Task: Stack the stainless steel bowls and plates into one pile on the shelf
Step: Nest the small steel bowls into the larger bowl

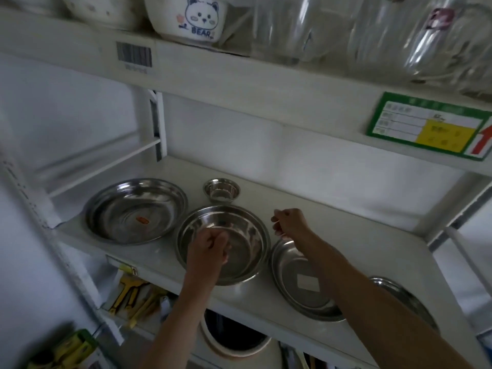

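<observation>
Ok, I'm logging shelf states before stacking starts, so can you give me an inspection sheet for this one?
Surface: white shelf, bare toward the back right.
Job's things: wide dish, small bowl, middle bowl, labelled plate, edge plate; all separate, unstacked.
Clutter: nothing seen.
Hands: left hand curled over the middle bowl; right hand loosely closed, apparently empty.
Cables: nothing seen.
Surroundings: bear bowl and glassware above.
</observation>
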Demonstrator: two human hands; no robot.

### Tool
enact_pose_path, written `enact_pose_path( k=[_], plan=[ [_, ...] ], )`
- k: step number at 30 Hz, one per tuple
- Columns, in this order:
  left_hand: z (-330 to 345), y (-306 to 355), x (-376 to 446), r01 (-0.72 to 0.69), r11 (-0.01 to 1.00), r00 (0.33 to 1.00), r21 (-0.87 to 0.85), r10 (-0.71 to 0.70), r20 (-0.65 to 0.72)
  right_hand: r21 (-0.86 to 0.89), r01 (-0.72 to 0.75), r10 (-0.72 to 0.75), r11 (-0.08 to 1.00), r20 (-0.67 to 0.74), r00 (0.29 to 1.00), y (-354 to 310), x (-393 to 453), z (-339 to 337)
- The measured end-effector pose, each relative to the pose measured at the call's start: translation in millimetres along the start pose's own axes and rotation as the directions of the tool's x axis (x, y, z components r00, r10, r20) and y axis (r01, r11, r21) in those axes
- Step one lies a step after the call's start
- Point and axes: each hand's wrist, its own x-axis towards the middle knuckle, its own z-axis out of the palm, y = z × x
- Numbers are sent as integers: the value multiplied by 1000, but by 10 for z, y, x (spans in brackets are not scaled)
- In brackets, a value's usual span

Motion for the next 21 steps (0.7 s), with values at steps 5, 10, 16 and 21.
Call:
enact_pose_path(
  k=[5,10,16,21],
  plan=[
    [-215,109,112,28,998,999,-57,-27,17,-104,-5,3,995,-13,1000,-272,395,333],
    [-375,185,240,11,1000,999,-19,-10,37,-169,1,0,986,7,1000,-473,733,681],
    [-494,191,404,13,1000,999,20,-14,40,-211,-42,56,977,61,997,-597,1051,1040],
    [-550,137,489,36,999,998,11,-36,53,-281,-107,135,954,84,987,-596,1254,1172]
  ],
)
